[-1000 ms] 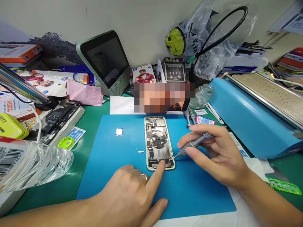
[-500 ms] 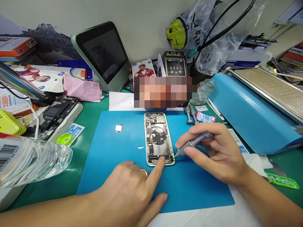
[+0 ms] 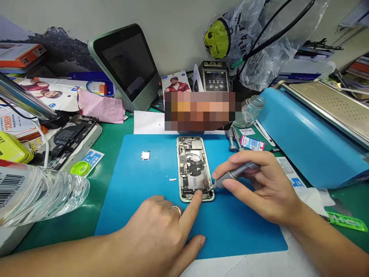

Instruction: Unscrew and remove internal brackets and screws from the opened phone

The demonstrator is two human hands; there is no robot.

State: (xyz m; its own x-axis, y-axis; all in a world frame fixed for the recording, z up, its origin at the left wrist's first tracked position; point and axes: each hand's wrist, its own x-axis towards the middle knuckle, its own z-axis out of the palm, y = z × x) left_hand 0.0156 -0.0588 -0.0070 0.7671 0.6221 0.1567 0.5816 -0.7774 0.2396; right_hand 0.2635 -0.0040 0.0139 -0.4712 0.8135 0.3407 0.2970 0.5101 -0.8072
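Observation:
An opened smartphone (image 3: 196,169) lies face-up on the blue mat (image 3: 132,215), its circuit boards and metal inside showing. My left hand (image 3: 164,227) reaches in from the lower left. Its index finger is stretched out and presses on the phone's lower end, the thumb stands apart, and the other fingers are bent. In my right hand (image 3: 265,184), a grey precision screwdriver (image 3: 230,177) is gripped between thumb and fingers, tilted, with its tip at the phone's lower right corner. Left of the phone lie a small metal plate (image 3: 145,155) and a tiny bracket (image 3: 172,179).
A clear ribbed container (image 3: 57,196) stands at the left front, near another opened phone (image 3: 72,134). Behind are a tablet-like display (image 3: 127,61) and a glass jar (image 3: 249,109). A blue-covered machine (image 3: 311,134) and a green cutter (image 3: 347,220) are at the right.
The screwdriver's tip has shifted slightly up at the phone's lower right corner. My left index finger stays on the phone. The whole view has shifted a little.

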